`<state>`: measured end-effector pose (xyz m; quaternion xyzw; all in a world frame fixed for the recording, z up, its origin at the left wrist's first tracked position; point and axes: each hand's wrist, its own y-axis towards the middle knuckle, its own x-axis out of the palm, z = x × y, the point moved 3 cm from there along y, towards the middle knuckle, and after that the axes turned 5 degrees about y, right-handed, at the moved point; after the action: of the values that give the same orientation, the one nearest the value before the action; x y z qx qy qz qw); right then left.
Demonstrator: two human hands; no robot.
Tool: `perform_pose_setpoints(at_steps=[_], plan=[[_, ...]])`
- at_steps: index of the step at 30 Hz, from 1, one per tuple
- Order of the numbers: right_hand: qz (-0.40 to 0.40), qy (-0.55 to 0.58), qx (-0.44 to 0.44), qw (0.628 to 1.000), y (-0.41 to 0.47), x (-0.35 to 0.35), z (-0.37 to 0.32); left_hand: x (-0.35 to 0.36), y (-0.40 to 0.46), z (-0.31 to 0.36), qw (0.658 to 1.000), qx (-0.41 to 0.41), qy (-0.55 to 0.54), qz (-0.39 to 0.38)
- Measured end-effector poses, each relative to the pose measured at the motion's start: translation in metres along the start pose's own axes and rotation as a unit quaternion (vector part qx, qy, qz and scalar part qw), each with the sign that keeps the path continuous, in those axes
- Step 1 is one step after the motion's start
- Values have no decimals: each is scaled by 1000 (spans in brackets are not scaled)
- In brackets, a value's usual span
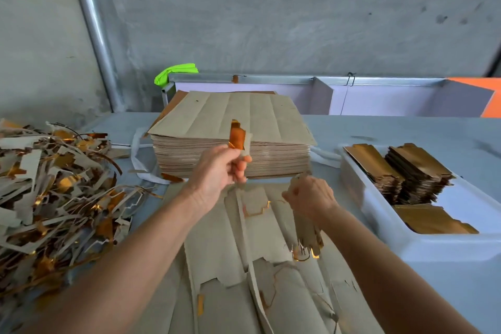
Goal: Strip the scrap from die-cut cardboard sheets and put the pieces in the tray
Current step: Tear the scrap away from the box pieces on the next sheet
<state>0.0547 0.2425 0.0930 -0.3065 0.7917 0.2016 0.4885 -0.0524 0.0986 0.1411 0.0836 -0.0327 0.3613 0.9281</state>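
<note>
Your left hand point(221, 168) is raised above the table point(406, 133), fingers curled, pinching a small scrap strip point(238, 136) with a shiny gold face that stands upright above your fingertips. Your right hand point(309, 198) is closed in a fist around a bundle of stripped pieces point(307, 236), which hangs down below your palm with gold edges showing at its lower end.

Under both hands lies the torn die-cut sheet point(217, 252), grey side up, with ragged gaps where pieces have come out. Beyond it sits one tall stack of uncut sheets point(233, 127), just beside your left hand in this view.

The white tray point(433, 247) is on your right, holding three groups of gold pieces: two upright stacks point(406, 171) at the far end and one flat lot point(431, 218) nearer you. One heap of scrap point(54, 192) fills the table on your left.

No writing or labels can be read anywhere.
</note>
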Motion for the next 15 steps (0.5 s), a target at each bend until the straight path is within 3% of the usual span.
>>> perform_pose_setpoints(at_steps=[5, 9, 12, 15], plan=[[-44, 158, -4, 986, -1, -9, 7, -8, 8, 28, 993, 51, -105, -26], [-126, 403, -40, 905, -15, -8, -10, -6, 15, 31, 995, 74, -60, -19], [-167, 429, -103, 882, -25, -15, -15, -7, 18, 26, 996, 71, -45, 0], [-180, 414, -128, 883, -31, -16, -16, -6, 19, 21, 997, 73, -36, 7]])
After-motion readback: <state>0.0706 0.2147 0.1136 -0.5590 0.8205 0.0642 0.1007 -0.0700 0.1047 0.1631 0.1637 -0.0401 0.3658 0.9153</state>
